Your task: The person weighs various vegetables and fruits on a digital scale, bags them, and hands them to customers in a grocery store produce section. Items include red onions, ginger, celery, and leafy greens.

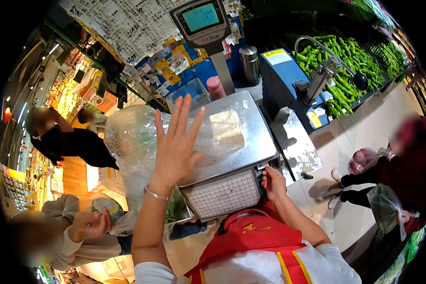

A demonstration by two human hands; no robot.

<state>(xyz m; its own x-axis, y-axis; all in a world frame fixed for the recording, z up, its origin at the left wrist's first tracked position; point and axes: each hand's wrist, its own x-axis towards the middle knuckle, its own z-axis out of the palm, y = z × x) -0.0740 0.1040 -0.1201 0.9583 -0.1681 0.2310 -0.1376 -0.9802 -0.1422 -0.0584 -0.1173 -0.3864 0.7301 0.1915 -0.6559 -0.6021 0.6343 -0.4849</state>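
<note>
My left hand (175, 152) is raised with fingers spread beside the steel weighing plate of a digital scale (250, 117), holding nothing that shows. Behind it and to its left lie crumpled clear plastic bags (131, 131); a clear bag holding a pale block (227, 131) rests on the plate. My right hand (274, 183) is at the label outlet on the scale's front right corner, fingertips at a small white label (262, 165). Whether it grips the label is unclear. A grid keypad (223, 195) slopes below the plate. The lit display (200, 17) stands on a post behind.
At right are a blue bag-sealing machine (280, 76) with a lever and a heap of green peppers (344, 67). A steel flask (249, 65) and a pink cup (216, 87) stand behind the scale. One person at right carries bagged produce (364, 160); another at lower left holds a bagged item (108, 209).
</note>
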